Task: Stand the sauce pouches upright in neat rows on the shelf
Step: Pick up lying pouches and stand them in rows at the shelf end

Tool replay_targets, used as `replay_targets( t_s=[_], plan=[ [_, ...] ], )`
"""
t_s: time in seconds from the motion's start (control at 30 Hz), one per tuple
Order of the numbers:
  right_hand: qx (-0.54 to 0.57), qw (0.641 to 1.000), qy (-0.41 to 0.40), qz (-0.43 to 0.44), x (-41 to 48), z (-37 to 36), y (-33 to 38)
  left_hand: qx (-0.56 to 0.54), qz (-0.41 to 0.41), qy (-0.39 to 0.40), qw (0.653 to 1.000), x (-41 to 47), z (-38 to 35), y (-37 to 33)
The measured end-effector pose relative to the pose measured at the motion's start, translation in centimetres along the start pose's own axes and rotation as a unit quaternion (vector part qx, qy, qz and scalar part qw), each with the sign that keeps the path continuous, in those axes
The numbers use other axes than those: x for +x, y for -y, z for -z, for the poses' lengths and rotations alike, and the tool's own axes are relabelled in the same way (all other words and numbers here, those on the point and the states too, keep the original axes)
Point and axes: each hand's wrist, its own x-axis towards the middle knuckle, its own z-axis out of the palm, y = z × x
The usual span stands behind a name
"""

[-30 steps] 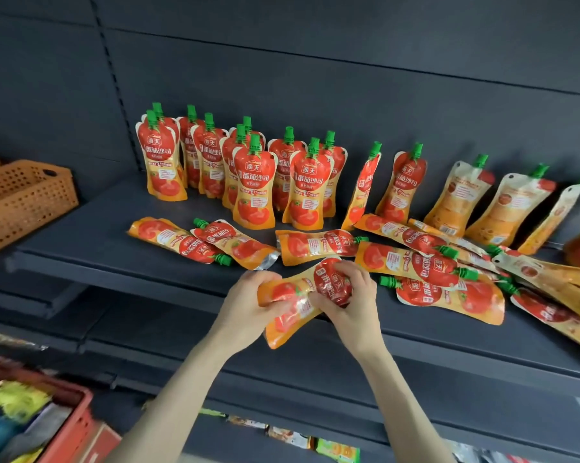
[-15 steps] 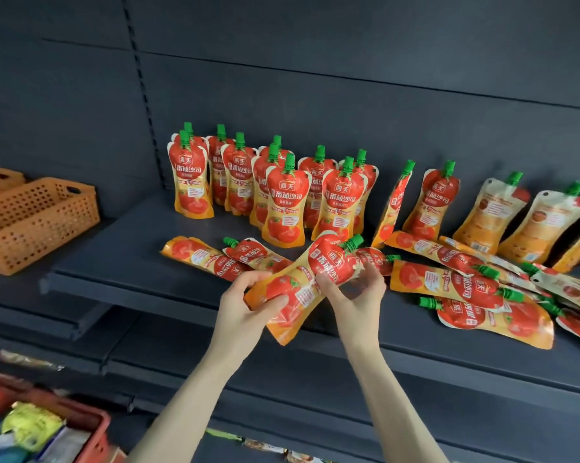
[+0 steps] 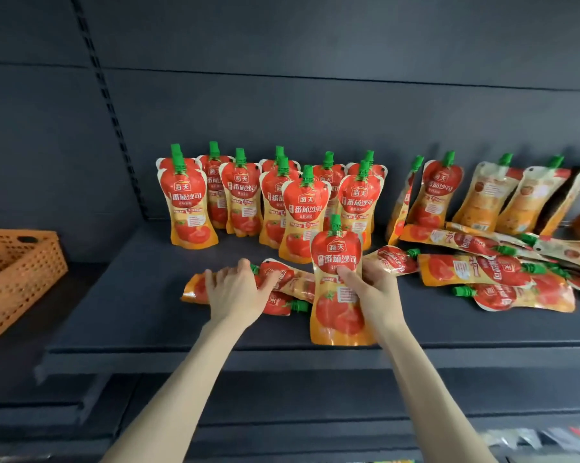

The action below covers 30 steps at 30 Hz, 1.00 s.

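Note:
My right hand [image 3: 372, 289] grips a red-and-orange tomato sauce pouch [image 3: 337, 315] with a green cap, held upright near the front edge of the dark shelf [image 3: 131, 315]. My left hand [image 3: 236, 289] rests with fingers spread on flat-lying pouches [image 3: 281, 285] just left of it. Behind them, several pouches [image 3: 241, 198] stand upright in rows. To the right, several pouches lean on the back wall [image 3: 439, 192] and more lie flat in a heap [image 3: 482, 269].
An orange perforated basket [image 3: 17, 272] sits on the neighbouring shelf at the left. Bare shelf surface lies left of the lying pouches. A lower shelf edge runs below my forearms.
The pouch went from tilted in both hands to upright in my right hand alone. My left hand let go and moved left onto the lying pouches. The view moved closer.

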Motion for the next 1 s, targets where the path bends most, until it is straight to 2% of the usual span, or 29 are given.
replay_targets(
  t_s=[0.1, 0.2, 0.3, 0.43, 0.53, 0.63, 0.73, 0.8, 0.87, 1.0],
  plan=[
    [-0.014, 1.0, 0.001, -0.021, -0.2, -0.5, -0.3, -0.019, -0.019, 0.002, 1.0, 0.1, -0.4, -0.2],
    [-0.033, 0.999, 0.0, -0.026, -0.3, -0.4, -0.5, -0.135, -0.014, -0.028, 0.99, -0.1, -0.3, 0.0],
    [-0.027, 0.999, 0.002, -0.028, -0.3, 0.0, -0.4, -0.324, -0.006, -0.075, 0.943, -1.0, 0.6, -0.3],
    [-0.026, 0.999, 0.02, -0.016, -0.6, -0.4, -0.2, -0.496, 0.059, -0.107, 0.86, -2.0, 1.9, -2.1],
    [-0.017, 0.999, 0.034, -0.012, -0.5, -0.5, 0.0, -0.555, 0.077, -0.091, 0.823, -2.0, 2.0, -2.6],
    [0.004, 0.999, 0.044, 0.005, -0.1, -0.6, 0.9, -0.595, 0.047, -0.086, 0.798, -1.4, 2.6, -2.0],
    [0.032, 0.997, 0.053, 0.052, 0.8, -1.2, 2.7, -0.639, 0.014, -0.116, 0.761, -0.4, 4.6, -1.4],
    [0.044, 0.993, 0.061, 0.09, 1.7, -2.1, 4.0, -0.634, -0.019, -0.142, 0.76, 0.8, 6.4, -0.8],
    [0.043, 0.99, 0.061, 0.123, 2.7, -3.3, 5.0, -0.609, -0.059, -0.16, 0.775, 2.2, 7.8, 0.0],
    [0.019, 0.987, 0.061, 0.148, 4.9, -5.3, 4.7, -0.577, -0.095, -0.141, 0.799, 5.2, 8.8, 1.5]
  ],
)
